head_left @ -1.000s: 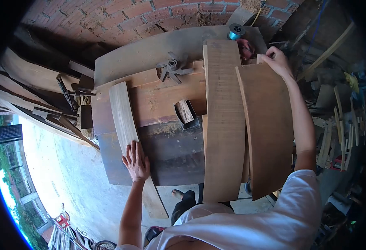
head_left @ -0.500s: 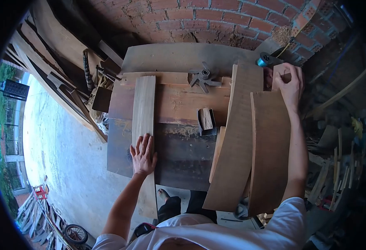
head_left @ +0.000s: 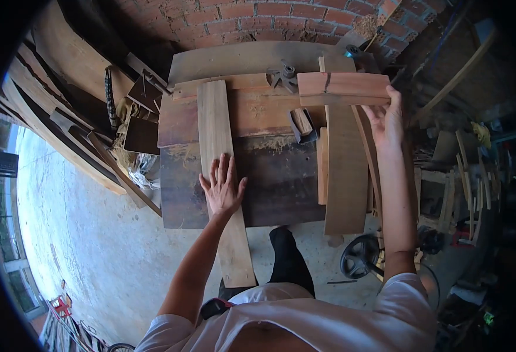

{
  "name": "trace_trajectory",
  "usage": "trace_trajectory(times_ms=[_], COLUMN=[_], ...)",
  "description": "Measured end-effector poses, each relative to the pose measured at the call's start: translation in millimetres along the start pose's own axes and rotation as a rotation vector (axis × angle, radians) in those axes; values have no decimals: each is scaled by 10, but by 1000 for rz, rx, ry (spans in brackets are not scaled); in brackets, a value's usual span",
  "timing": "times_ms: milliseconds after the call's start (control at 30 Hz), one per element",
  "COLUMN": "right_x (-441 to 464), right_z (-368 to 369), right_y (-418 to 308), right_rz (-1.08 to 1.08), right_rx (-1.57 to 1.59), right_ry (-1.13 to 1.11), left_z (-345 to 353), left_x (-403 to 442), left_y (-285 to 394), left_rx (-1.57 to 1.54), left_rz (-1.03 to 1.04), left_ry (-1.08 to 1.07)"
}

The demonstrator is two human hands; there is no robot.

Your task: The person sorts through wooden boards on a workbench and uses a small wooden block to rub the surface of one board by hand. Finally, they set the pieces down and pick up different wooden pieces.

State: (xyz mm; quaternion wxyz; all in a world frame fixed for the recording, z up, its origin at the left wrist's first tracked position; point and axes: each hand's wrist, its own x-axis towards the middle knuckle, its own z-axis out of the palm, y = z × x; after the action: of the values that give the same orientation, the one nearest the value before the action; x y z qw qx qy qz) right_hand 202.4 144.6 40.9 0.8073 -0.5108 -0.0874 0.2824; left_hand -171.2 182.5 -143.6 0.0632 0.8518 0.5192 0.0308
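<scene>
My left hand (head_left: 223, 186) lies flat with fingers spread on a long pale wooden board (head_left: 215, 117), which runs across the worktable (head_left: 275, 199) and past its front edge. In my right hand (head_left: 387, 120) is a short reddish wooden board (head_left: 343, 88), gripped at its right end and raised above the table's right side. A dark mark crosses this piece near its middle. Beneath it, a wide brown board (head_left: 346, 170) lies lengthwise on the table. To its right is another board, partly hidden by my right forearm.
A small open box with wood pieces (head_left: 302, 125) sits mid-table. Behind it is a bladed metal cutter (head_left: 284, 76). A brick wall (head_left: 240, 20) closes off the back. Planks (head_left: 64, 138) lean at the left; a handwheel (head_left: 359, 256) stands below the table's right side.
My right hand has brought the short reddish board up from the far right corner and leftward over the table. My left hand stays on the pale board. The view has shifted.
</scene>
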Motion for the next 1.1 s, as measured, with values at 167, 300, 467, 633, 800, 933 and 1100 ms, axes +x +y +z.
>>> trace_trajectory(times_ms=[167, 300, 467, 633, 800, 933, 1100], right_x=[-1483, -2249, -2514, -2702, -3001, -3395, -3984], right_z=[-34, 100, 385, 614, 806, 830, 534], right_y=[707, 1295, 1998, 2195, 2053, 1893, 1755], right_rz=[188, 350, 458, 639, 723, 416, 820], right_rx=[-179, -535, -628, -137, 262, -24, 469], right_ry=[32, -153, -352, -514, -675, -801, -848], left_z=[20, -314, -359, -729, -1463, -1437, -1478], left_x=[-291, -1000, -2011, -2107, -1998, -1960, -2052], left_y=[-406, -958, -1491, -1422, -1130, -1028, -868], left_rx=[-466, -858, -1101, -1723, -2638, -2342, -2421], left_rz=[80, 18, -129, -151, 27, -126, -432], left_ry=[195, 282, -101, -464, -1003, -973, -868])
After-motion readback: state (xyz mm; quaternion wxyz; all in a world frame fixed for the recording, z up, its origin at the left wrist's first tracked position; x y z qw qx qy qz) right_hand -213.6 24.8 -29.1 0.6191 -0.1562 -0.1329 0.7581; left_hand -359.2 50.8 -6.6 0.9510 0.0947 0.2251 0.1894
